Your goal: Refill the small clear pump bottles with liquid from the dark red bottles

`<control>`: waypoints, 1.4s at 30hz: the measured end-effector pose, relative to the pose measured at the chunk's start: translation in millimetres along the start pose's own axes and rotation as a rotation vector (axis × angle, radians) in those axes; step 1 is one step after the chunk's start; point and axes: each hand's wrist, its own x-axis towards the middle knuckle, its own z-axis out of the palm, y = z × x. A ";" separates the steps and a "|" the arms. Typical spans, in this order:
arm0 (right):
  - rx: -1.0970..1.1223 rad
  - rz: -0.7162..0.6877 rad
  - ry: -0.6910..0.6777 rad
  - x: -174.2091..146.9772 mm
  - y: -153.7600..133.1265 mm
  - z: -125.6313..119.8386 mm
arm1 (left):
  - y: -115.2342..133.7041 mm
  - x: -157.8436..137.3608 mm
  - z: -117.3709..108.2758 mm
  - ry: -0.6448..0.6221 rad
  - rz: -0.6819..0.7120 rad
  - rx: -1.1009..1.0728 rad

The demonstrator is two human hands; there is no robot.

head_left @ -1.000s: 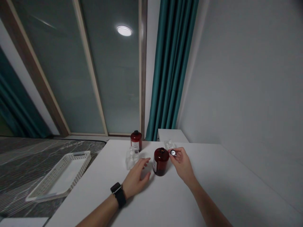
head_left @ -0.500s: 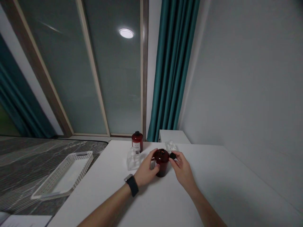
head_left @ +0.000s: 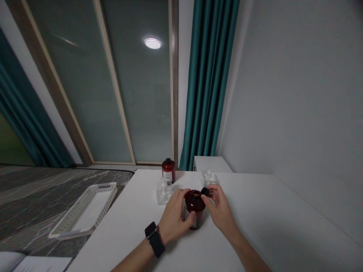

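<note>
My left hand (head_left: 176, 216), with a dark watch on its wrist, is wrapped round a dark red-brown bottle (head_left: 195, 204) on the white table. The bottle's neck is uncovered and shows an opening. Between the thumb and fingers of my right hand (head_left: 219, 206) is a black cap (head_left: 205, 192), just to the right of the neck and apart from it. Behind my left hand lies a clear plastic piece (head_left: 163, 192). Farther back stands a second red bottle (head_left: 168, 170), with a white label and its black cap on.
Another clear plastic piece (head_left: 209, 177) lies at the back of the white table (head_left: 255, 226). A white perforated basket (head_left: 85, 211) sits to the left, on a dark striped surface. An open book or papers (head_left: 36, 262) show at the lower left. A white cabinet (head_left: 212, 163) stands behind the table.
The bottle and both hands sit lower in view, nearer to me. The cap has come closer to the bottle's neck. The head view has shifted slightly.
</note>
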 end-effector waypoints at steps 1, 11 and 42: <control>-0.023 -0.002 -0.019 -1.0 -0.8 -0.3 | -0.3 0.0 -1.5 -0.019 0.011 -0.033; -0.183 -0.177 -0.187 -7.9 -25.8 1.6 | 0.5 -5.3 6.6 0.025 -0.121 -0.223; -0.004 -0.084 -0.176 -16.2 -13.1 3.1 | 9.5 -9.2 17.5 0.128 -0.176 -0.197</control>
